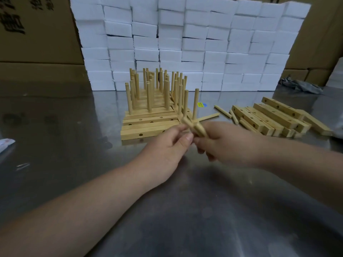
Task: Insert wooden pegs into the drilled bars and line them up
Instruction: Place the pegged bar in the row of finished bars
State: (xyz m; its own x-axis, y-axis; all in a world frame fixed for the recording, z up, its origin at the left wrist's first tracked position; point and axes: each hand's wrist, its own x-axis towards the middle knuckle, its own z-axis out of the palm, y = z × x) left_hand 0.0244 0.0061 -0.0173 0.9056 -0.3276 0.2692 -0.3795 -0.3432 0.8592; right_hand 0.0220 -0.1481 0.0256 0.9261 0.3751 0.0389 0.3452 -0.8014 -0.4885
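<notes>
1. Wooden pegs (pixel 149 97) stood upright in a row of bars (pixel 148 133) lined up on the steel tabletop (pixel 74 127), just beyond the left grip and a little to its left. The nearest bars in that row showed open holes.
2. A white packet (pixel 5 143) lay far to the left of both grips, at the tabletop's edge.
3. The left grip (pixel 167 145) pinched the near end of the held bar (pixel 198 129) between thumb and curled fingers, above the tabletop.
4. Between the two grips, the held bar carried pegs: two rose upright (pixel 195 102) and one pointed off to the right (pixel 209 116). Blur hid how they were seated.
5. The right grip (pixel 222 143) had its fingers curled round the same bar from the other side, almost touching the left grip.
6. Beyond the right grip lay a yellow-and-blue sticker (pixel 202 104), and further right some loose pegs (pixel 222 109).
7. Well to the right of the right grip, a pile of drilled bars (pixel 274 115) lay without pegs.
8. White foam blocks (pixel 185 43) were stacked behind everything.
</notes>
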